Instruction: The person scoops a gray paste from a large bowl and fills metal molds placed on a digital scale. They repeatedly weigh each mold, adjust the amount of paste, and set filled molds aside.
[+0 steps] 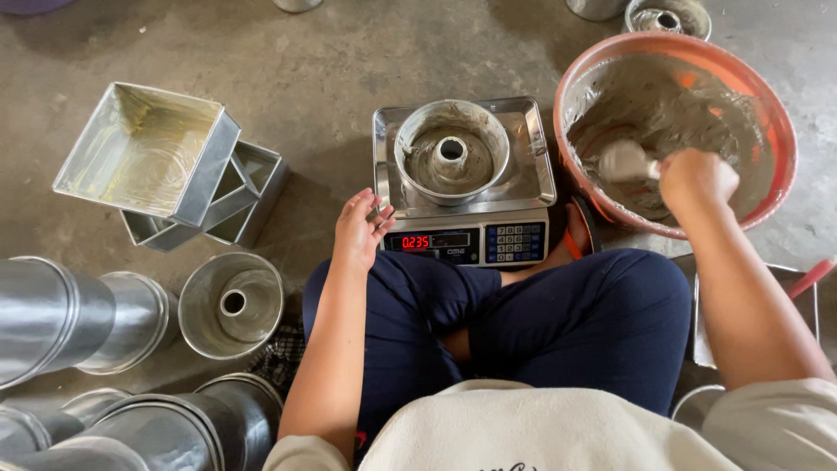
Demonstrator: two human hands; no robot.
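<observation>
A round metal ring mould (pixel 451 150) with some grey batter in it sits on the tray of a digital scale (pixel 466 228) on the floor in front of me. My left hand (pixel 360 228) rests open against the scale's left front corner, holding nothing. My right hand (pixel 695 181) grips the handle of a white scoop (pixel 625 161), which is sunk in grey batter inside a large orange bowl (pixel 779 131) at the right. My crossed legs in dark blue trousers lie below the scale.
Stacked square metal tins (pixel 148 150) stand at the left. An empty ring mould (pixel 231 303) and stacks of round tins (pixel 78 318) lie at the lower left. More moulds (pixel 667 16) stand at the top right. A pink-handled tool (pixel 813 276) pokes in at the right edge.
</observation>
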